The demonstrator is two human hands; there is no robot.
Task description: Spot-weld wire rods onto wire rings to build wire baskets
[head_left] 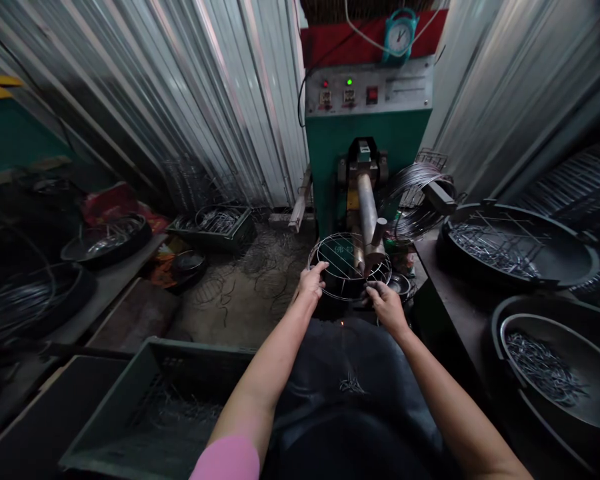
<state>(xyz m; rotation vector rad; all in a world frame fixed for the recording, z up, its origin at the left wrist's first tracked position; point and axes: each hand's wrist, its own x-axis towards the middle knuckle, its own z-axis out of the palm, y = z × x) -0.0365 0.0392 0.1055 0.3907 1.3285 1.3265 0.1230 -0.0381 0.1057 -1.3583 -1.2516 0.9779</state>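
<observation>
A round wire rack point(337, 271), made of rings with thin crossing bars, lies at the spot welder's electrodes point(363, 262). My left hand point(311, 280) is closed on the rack's left rim, thumb on top. At the near right rim, just below the electrode tip, my right hand point(384, 303) pinches with thumb and forefinger. What lies between those fingertips is too small and dark to make out. A small orange spark point(343, 323) glows below the rack, over the dark apron point(320, 373). Short wire pieces point(353, 384) lie on the apron.
The green welding machine point(325, 160) stands ahead with lit indicator lamps. Right are a wire bundle point(415, 193), a black pan point(523, 273) and a basin point(510, 320) with short wires. Left are a green crate point(105, 413), a tray point(243, 230) and scattered wire rings point(207, 290).
</observation>
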